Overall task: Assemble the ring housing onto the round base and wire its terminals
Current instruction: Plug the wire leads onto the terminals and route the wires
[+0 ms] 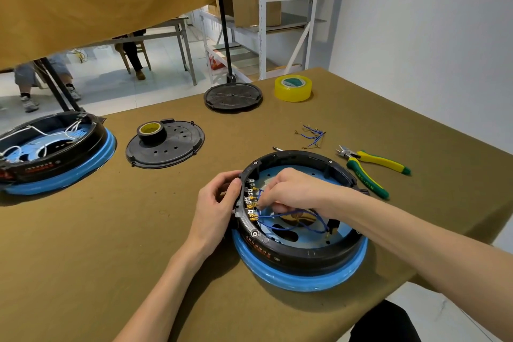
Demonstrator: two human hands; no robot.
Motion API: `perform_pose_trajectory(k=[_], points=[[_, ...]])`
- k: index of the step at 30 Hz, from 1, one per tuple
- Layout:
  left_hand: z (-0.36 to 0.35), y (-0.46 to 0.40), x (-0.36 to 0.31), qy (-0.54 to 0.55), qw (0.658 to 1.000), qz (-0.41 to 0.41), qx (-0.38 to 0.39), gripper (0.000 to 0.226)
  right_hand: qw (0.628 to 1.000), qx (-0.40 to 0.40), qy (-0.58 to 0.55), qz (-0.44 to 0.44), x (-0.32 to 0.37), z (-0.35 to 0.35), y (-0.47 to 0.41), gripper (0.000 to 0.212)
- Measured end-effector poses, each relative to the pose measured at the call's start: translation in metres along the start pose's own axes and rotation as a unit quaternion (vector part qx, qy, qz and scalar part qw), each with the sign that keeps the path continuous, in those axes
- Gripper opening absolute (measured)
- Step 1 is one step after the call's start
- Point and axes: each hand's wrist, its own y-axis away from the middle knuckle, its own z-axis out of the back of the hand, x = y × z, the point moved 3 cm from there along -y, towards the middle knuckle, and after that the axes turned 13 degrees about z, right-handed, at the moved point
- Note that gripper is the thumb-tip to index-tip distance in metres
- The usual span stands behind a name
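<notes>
Gripping the glossy black plastic ring (302,254) seated on its round blue base (291,277) near the cloth-covered table's (111,230) front edge, the left hand (219,203) curls round the rim while the right hand (288,189) pinches thin blue wire (280,215) beside brass terminals (251,203).

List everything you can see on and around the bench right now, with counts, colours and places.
ring housing: 1, black, on round base, near centre
round base: 1, blue, under housing
blue wires: several, inside housing at terminals
spare wires: small bundle, blue, behind housing
pliers: 2, yellow-green, right
clear tape: 1, yellowish, far
black tape: 1, on black cover plate
second assembly: 1, black and blue, left
hands: left grips housing rim; right pinches a wire
</notes>
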Motion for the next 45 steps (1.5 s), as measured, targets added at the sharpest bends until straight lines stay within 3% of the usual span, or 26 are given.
perform_pose_trajectory(k=[14, 21, 30, 33, 36, 38, 40, 42, 45], points=[[-0.001, 0.002, -0.003, -0.006, 1.0, -0.014, 0.0, 0.02, 0.999, 0.02, -0.027, -0.018, -0.005, 0.003, -0.006, 0.017], [0.0, 0.003, -0.003, -0.008, 1.0, -0.012, -0.004, 0.019, 0.994, 0.065, -0.046, -0.071, 0.0, 0.004, -0.012, 0.015], [0.001, 0.001, -0.001, -0.015, 1.0, -0.01, -0.007, 0.02, 0.988, 0.1, 0.017, -0.115, 0.014, 0.009, -0.018, 0.013], [0.001, 0.001, -0.001, -0.017, 1.0, -0.011, -0.007, 0.019, 0.99, 0.092, 0.036, -0.101, 0.018, 0.009, -0.018, 0.012], [0.001, 0.003, -0.004, -0.042, 0.999, -0.01, -0.012, 0.019, 0.997, 0.053, 0.046, -0.03, 0.015, 0.012, -0.01, 0.016], [0.006, 0.005, -0.013, -0.1, 0.992, -0.054, -0.06, 0.022, 0.999, -0.022, -0.011, 0.042, 0.011, 0.018, -0.002, 0.013], [0.008, 0.008, -0.031, -0.115, 0.983, -0.114, -0.091, 0.021, 0.983, -0.086, -0.141, 0.084, 0.005, 0.026, 0.008, 0.012], [0.003, 0.014, -0.05, -0.103, 0.981, -0.146, -0.07, 0.016, 0.959, -0.106, -0.238, 0.108, 0.001, 0.028, 0.018, 0.013], [-0.018, 0.019, -0.066, -0.062, 0.988, -0.143, -0.024, 0.014, 0.938, -0.114, -0.297, 0.137, -0.004, 0.026, 0.029, 0.015]])
